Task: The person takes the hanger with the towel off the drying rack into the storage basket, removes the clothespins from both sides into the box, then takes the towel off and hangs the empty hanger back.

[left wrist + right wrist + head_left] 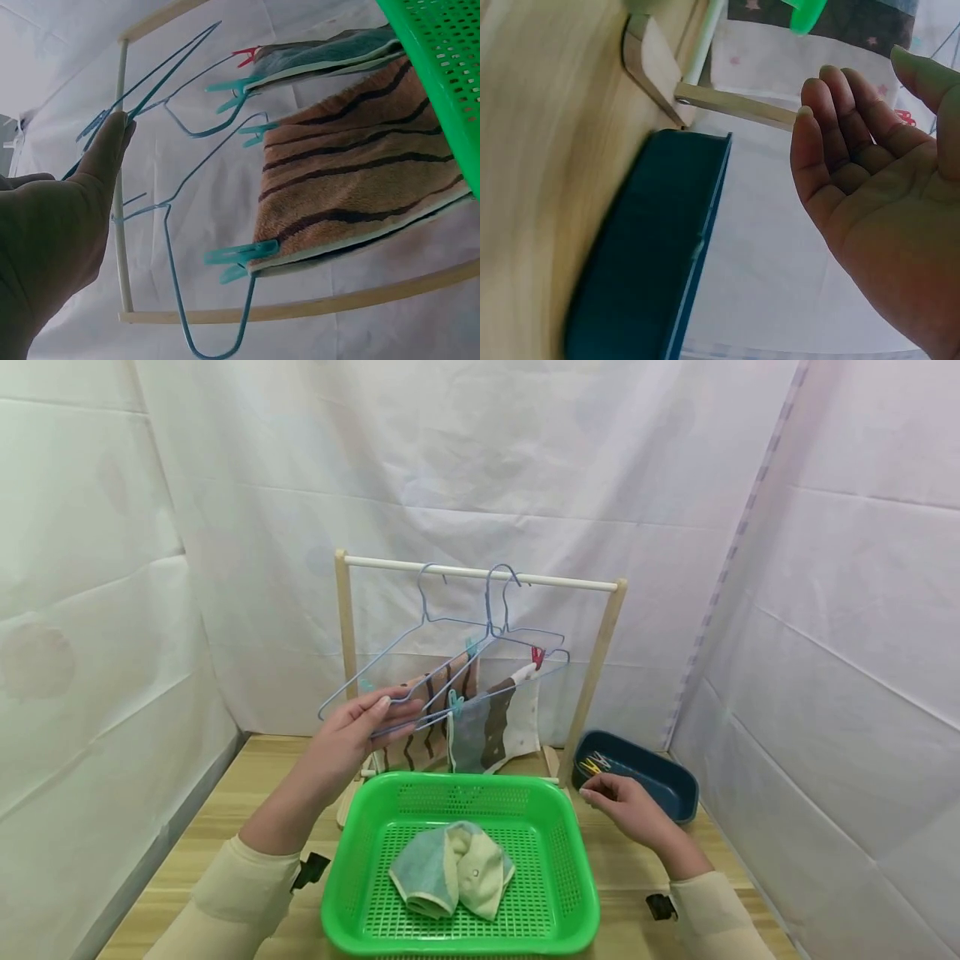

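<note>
hanger (490, 628) pinched in left hand (358, 724), right hand (628, 810) loose, empty. looks like hanger-readying step; next move prob calls for grabbing cloth (426, 862) from basket (457, 945).

Cream sleeves (238, 897) sit beside small black fittings (310, 871)

The wood-grain table (622, 881) carries 3 things — a green basket (459, 945), a dark-blue bin (652, 770), a wooden rack (592, 685).

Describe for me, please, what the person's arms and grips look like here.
The left sleeve and right sleeve are plain cream, with a small black fitting showing beside each. The left grip and right grip are bare, ungloved hands.
</note>
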{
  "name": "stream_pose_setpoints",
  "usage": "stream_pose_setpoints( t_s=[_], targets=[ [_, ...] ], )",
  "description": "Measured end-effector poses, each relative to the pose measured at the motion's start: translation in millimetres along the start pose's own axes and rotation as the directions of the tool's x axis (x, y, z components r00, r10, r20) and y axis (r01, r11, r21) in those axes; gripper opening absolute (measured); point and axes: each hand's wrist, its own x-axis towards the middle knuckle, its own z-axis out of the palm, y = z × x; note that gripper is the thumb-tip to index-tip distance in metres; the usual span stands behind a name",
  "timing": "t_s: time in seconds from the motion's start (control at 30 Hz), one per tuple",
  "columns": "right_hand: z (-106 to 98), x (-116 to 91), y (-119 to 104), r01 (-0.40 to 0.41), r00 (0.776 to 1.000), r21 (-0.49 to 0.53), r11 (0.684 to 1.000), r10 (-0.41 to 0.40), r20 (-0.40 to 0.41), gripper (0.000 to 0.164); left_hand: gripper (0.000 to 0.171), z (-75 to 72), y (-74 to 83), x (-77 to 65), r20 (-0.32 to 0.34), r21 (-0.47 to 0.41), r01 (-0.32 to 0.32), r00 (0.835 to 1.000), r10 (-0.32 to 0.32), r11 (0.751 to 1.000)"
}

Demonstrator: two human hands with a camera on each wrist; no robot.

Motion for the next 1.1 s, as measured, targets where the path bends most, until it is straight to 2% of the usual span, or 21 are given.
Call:
stream_pose_setpoints(
  t_s=[0.27,0.57,0.9,1.1],
  targets=[
    [9.6,-0.3,4.8,-0.003,0.999,0.003,1.000,0.003,0.041,0.032,0.046,15.5,15.5,17.9,-0.022,-0.019,0.003,1.000,-0.003,1.000],
    [12.2,1.4,6.9,0.017,0.999,-0.008,1.000,-0.016,0.043,0.036,0.042,36.3,29.1,38.3,-0.018,-0.003,-0.004,1.000,0.004,1.000],
    [12.9,-0.4,8.8,0.011,0.999,-0.002,1.000,-0.011,0.034,0.039,0.043,55.5,31.2,58.5,-0.017,-0.022,-0.032,0.999,0.031,0.999],
    [13.9,-0.5,10.0,0.007,1.000,0.005,1.000,-0.007,0.029,0.032,0.044,63.5,30.9,67.9,0.003,-0.006,-0.021,1.000,0.021,1.000]
  ],
)
